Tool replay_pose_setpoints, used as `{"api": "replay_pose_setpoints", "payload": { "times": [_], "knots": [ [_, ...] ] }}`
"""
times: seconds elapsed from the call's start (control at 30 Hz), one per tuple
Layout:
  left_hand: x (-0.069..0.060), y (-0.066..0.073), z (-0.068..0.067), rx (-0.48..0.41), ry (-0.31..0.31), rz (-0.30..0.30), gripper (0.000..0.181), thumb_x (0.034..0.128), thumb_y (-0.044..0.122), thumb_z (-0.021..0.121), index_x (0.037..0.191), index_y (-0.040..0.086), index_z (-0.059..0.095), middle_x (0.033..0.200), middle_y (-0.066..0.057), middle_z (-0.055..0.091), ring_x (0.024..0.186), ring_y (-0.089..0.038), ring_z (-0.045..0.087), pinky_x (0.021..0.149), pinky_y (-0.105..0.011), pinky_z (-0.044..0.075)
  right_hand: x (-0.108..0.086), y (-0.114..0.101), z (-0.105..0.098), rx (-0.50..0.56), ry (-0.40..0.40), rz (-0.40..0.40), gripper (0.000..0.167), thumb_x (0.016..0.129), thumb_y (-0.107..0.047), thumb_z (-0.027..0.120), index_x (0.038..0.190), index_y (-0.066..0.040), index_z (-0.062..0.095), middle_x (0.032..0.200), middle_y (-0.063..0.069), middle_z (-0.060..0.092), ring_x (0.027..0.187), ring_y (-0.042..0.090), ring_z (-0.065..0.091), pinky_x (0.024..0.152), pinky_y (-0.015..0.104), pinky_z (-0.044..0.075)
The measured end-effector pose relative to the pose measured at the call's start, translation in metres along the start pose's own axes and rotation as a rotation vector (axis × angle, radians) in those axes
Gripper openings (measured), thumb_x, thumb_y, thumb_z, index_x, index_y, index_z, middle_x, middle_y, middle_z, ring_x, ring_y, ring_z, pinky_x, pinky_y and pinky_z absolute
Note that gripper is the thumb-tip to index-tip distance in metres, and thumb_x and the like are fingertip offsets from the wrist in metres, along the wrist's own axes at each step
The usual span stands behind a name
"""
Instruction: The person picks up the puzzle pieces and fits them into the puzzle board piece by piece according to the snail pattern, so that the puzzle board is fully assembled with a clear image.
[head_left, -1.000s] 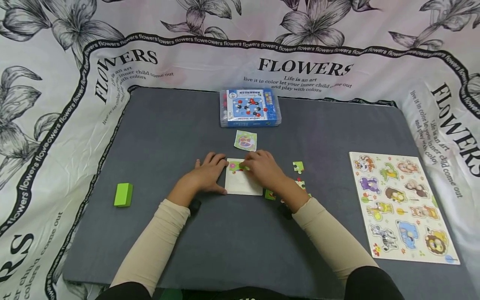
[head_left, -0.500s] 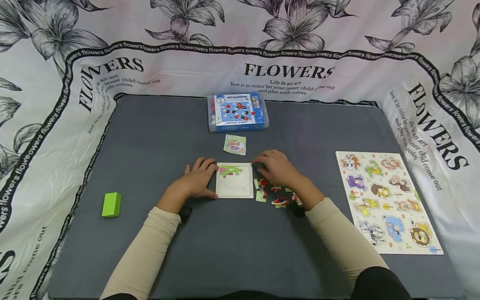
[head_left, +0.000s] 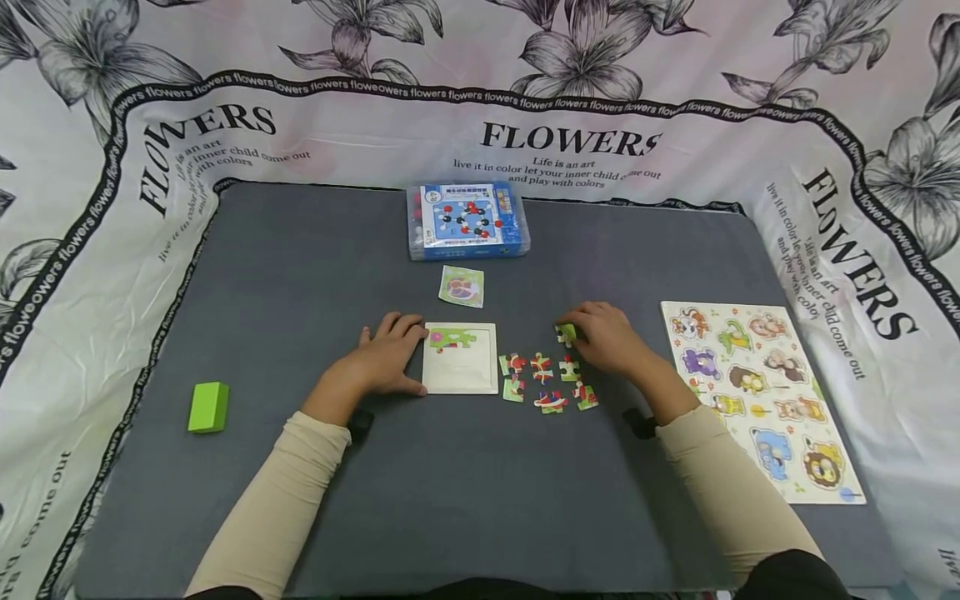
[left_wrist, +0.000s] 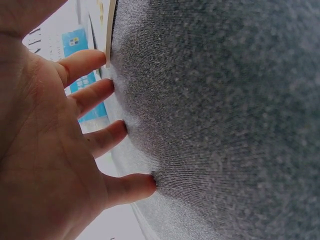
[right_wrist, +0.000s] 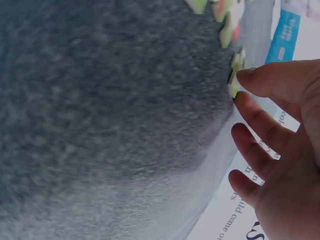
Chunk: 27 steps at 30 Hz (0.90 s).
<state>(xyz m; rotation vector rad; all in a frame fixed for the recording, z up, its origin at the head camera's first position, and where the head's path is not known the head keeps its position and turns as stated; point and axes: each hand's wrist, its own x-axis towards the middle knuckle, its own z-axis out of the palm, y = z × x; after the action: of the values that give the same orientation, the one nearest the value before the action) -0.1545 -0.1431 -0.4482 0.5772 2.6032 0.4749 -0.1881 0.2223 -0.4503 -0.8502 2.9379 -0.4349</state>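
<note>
A square white puzzle tray (head_left: 460,371) lies on the grey table, with joined green puzzle pieces (head_left: 452,337) along its top edge. My left hand (head_left: 385,358) rests beside the tray with fingers spread; fingertips and thumb touch its left edge. In the left wrist view the fingers (left_wrist: 90,100) are splayed on the cloth, one against the tray's edge. My right hand (head_left: 606,337) pinches a green puzzle piece (head_left: 566,335) at its edge between thumb and index finger, seen also in the right wrist view (right_wrist: 234,84). Several loose puzzle pieces (head_left: 551,402) lie right of the tray.
A small picture card (head_left: 461,287) lies beyond the tray, and a blue boxed set (head_left: 468,221) stands behind it. A green block (head_left: 207,407) is far left. An animal puzzle board (head_left: 761,400) lies at the right, partly under the right forearm.
My right hand has left the joined pieces in the tray and moved right, past the loose pieces, to a green piece it now pinches. The left hand stays at the tray. The head view shifted.
</note>
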Motion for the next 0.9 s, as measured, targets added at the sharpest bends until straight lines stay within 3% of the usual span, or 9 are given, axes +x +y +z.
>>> {"api": "replay_pose_setpoints", "payload": {
  "times": [0.57, 0.7, 0.9],
  "knots": [
    [-0.003, 0.0, -0.004, 0.004, 0.005, -0.009, 0.087, 0.0779, 0.041, 0.081, 0.146, 0.011, 0.036, 0.159, -0.011, 0.017, 0.146, -0.038, 0.009, 0.104, -0.075, 0.015, 0.009, -0.003, 0.0, 0.007, -0.004, -0.032, 0.028, 0.086, 0.0, 0.07, 0.113, -0.005, 0.07, 0.114, 0.018, 0.063, 0.104, 0.037, 0.057, 0.09, 0.054, 0.044],
    [-0.002, 0.001, -0.003, 0.013, 0.0, -0.002, 0.087, 0.0781, 0.042, 0.081, 0.146, 0.011, 0.036, 0.159, -0.011, 0.017, 0.145, -0.038, 0.01, 0.104, -0.075, 0.016, 0.014, -0.013, -0.001, 0.028, -0.013, -0.046, 0.029, 0.086, -0.003, 0.07, 0.114, -0.005, 0.07, 0.112, 0.016, 0.063, 0.104, 0.034, 0.057, 0.091, 0.052, 0.044],
    [0.0, 0.002, -0.001, 0.019, -0.005, -0.011, 0.087, 0.0778, 0.043, 0.081, 0.146, 0.012, 0.036, 0.159, -0.01, 0.017, 0.146, -0.036, 0.01, 0.105, -0.074, 0.017, 0.029, -0.039, 0.005, 0.061, -0.007, -0.143, 0.027, 0.085, -0.005, 0.073, 0.112, -0.008, 0.071, 0.108, 0.01, 0.066, 0.103, 0.028, 0.06, 0.096, 0.049, 0.043]
  ]
}}
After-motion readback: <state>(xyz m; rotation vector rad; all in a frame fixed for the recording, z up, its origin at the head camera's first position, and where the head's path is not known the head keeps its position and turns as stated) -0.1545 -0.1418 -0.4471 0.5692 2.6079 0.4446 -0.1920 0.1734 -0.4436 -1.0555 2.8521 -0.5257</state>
